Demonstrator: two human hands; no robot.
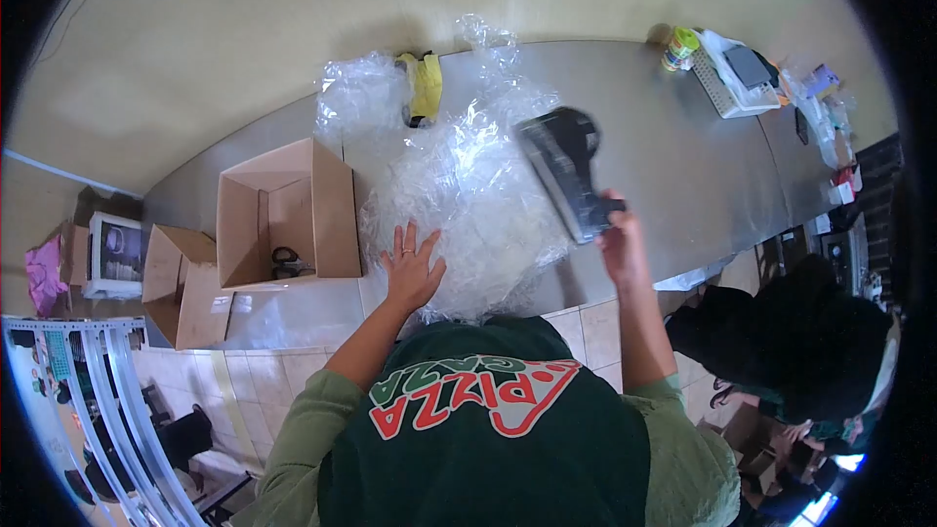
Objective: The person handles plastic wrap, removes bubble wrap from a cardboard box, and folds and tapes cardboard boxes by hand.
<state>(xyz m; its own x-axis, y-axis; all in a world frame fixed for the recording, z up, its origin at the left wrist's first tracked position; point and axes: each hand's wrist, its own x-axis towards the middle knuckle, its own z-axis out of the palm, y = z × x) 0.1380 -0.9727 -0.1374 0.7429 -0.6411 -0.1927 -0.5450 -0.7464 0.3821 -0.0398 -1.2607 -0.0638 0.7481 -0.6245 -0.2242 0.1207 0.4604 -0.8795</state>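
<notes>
Left hand [414,271]: fingers spread on plastic [483,210], grasping nothing | right hand [623,246]: closed on one end of black item [563,171], by plastic's right edge | advisable: flat plastic, firm grip

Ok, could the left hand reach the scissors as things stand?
Probably yes: the left hand is spread on the plastic, beside the open box where the scissors show uncovered, though it would likely have to clear the side wall.

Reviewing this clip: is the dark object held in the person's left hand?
No, the right hand grips the dark object, while the left hand is spread open on the clear plastic.
</notes>
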